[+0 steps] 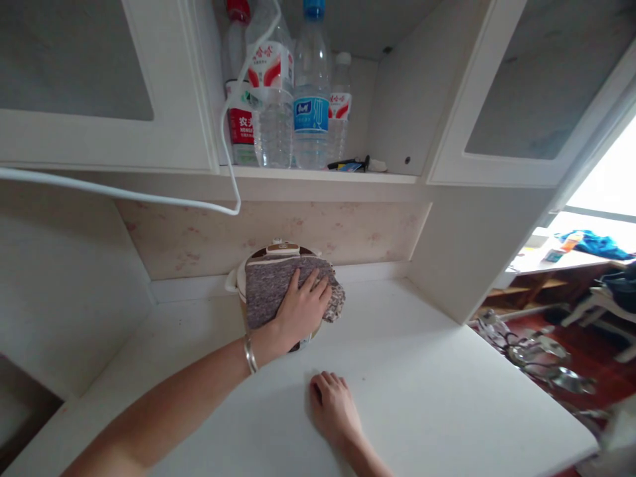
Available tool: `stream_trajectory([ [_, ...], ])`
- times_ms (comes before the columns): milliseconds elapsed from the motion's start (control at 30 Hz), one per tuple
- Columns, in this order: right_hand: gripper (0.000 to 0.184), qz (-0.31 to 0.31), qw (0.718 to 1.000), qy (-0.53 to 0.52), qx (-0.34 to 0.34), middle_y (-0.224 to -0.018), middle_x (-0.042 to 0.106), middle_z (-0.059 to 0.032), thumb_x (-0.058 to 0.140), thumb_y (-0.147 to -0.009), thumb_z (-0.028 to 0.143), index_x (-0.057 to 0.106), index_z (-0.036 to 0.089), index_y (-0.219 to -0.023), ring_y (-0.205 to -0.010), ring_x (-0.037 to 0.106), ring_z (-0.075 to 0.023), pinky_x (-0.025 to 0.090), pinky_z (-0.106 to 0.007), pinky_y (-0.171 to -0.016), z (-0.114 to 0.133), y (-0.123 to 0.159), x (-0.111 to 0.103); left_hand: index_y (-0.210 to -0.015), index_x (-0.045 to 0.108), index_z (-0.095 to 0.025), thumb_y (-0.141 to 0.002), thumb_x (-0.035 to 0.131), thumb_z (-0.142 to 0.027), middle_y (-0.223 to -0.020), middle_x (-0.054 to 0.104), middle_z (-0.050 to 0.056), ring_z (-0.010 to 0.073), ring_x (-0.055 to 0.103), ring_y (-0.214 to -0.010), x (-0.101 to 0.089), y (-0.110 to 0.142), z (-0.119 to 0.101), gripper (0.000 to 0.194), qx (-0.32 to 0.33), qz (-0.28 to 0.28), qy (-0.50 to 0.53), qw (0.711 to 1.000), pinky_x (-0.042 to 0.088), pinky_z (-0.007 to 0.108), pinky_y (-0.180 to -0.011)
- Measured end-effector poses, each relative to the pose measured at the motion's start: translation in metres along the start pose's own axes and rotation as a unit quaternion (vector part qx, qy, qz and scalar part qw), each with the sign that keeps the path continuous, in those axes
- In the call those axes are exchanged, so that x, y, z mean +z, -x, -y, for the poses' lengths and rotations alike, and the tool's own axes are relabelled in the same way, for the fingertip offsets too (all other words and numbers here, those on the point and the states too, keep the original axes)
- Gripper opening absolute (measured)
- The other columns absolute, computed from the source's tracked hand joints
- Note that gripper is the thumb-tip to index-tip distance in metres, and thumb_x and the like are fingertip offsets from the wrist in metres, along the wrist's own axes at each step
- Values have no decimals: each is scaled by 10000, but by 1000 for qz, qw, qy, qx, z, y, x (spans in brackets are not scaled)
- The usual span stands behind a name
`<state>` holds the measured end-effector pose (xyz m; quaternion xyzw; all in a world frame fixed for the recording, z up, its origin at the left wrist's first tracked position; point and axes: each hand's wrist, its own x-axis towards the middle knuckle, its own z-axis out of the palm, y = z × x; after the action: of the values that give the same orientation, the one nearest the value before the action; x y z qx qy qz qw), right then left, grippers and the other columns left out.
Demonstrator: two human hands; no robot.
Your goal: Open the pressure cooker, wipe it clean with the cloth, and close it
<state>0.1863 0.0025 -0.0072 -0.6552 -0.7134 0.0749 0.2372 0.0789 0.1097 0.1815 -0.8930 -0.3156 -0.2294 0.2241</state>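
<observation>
A rice cooker (241,278) with a white rim and brown top panel stands at the back of the white counter. Draped over its lid is a grey-purple cloth (265,291), its right end bunched and patterned. My left hand (302,308), with a silver bangle at the wrist, lies on the cloth with fingers spread and pressed flat. Nearer to me, my right hand (336,405) rests on the counter, its fingers loosely curled and nothing visible in them. The cloth and left hand hide most of the cooker's lid and front.
Overhead, an open cabinet shelf (387,176) holds several plastic bottles (311,116) and small dark items. A white cable (173,202) hangs down in front of it from the left. Cabinet doors (517,86) flank the opening. Beyond the counter's right edge, metal objects (536,351) lie on a red floor.
</observation>
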Motion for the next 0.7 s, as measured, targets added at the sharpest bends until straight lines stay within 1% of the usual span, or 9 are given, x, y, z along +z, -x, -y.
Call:
stream_trajectory([
  [100, 166, -1, 1000, 4, -6, -862, 630, 11, 442, -927, 212, 585, 249, -850, -835, 535, -167, 320, -275, -769, 0, 0, 1, -1262, 544, -180, -938, 397, -318, -1366, 525, 122, 280, 387, -1329, -2, 35, 35, 383, -96, -50, 18, 994, 171, 522, -1130],
  [200, 171, -2, 1000, 13, -10, -870, 629, 10, 429, -934, 218, 580, 251, -862, -840, 534, -172, 316, -282, -773, 1, 0, 2, -1254, 523, -131, -955, 330, -330, -1281, 581, 169, 279, 509, -1226, 3, 50, 88, 408, -256, -73, 57, 962, 286, 480, -1083],
  [267, 179, -1, 1000, 20, -13, -875, 628, 6, 416, -941, 221, 577, 248, -867, -839, 533, -174, 315, -286, -772, 2, 1, 2, -1204, 543, -125, -953, 315, -362, -1160, 642, 179, 283, 602, -1093, 7, 50, 126, 414, -358, -49, 112, 926, 421, 425, -961],
  [300, 183, 0, 1000, 24, -14, -877, 628, 2, 410, -944, 224, 576, 245, -868, -839, 533, -175, 315, -288, -772, 2, 1, 2, -1180, 554, -122, -951, 314, -377, -1099, 664, 181, 286, 627, -1041, 9, 46, 144, 419, -401, -39, 142, 904, 455, 406, -902],
  [367, 191, 1, 999, 32, -16, -872, 627, -4, 403, -947, 228, 575, 240, -864, -837, 533, -177, 316, -292, -772, 4, 0, 2, -1152, 570, -118, -952, 301, -395, -1073, 672, 183, 276, 636, -1020, 10, 33, 172, 435, -447, -29, 189, 874, 469, 376, -859],
  [433, 197, 0, 999, 38, -16, -866, 626, -6, 398, -949, 227, 574, 239, -862, -836, 536, -180, 317, -295, -772, 5, 0, 2, -1139, 586, -105, -956, 286, -379, -1124, 657, 190, 258, 621, -1055, 8, 11, 190, 446, -450, -27, 216, 866, 458, 357, -875],
  [533, 202, -2, 999, 40, -15, -867, 629, -6, 393, -951, 223, 575, 241, -863, -839, 540, -181, 319, -300, -773, 7, 0, 0, -1163, 596, -94, -964, 262, -353, -1181, 641, 184, 231, 617, -1062, 4, -33, 198, 467, -411, -9, 247, 877, 456, 322, -876],
  [600, 199, -2, 999, 40, -12, -867, 631, -8, 397, -948, 220, 575, 238, -862, -837, 541, -180, 322, -300, -774, 8, 0, -1, -1193, 589, -81, -970, 253, -352, -1202, 631, 189, 228, 618, -1062, 3, -67, 191, 486, -353, 34, 246, 902, 454, 311, -878],
  [700, 187, -5, 999, 40, -5, -858, 631, -8, 411, -943, 217, 575, 233, -853, -829, 539, -175, 329, -294, -772, 9, 0, -2, -1167, 615, -77, -953, 345, -334, -1220, 619, 199, 236, 603, -1091, 6, -110, 165, 429, -250, 106, 223, 936, 425, 315, -925],
])
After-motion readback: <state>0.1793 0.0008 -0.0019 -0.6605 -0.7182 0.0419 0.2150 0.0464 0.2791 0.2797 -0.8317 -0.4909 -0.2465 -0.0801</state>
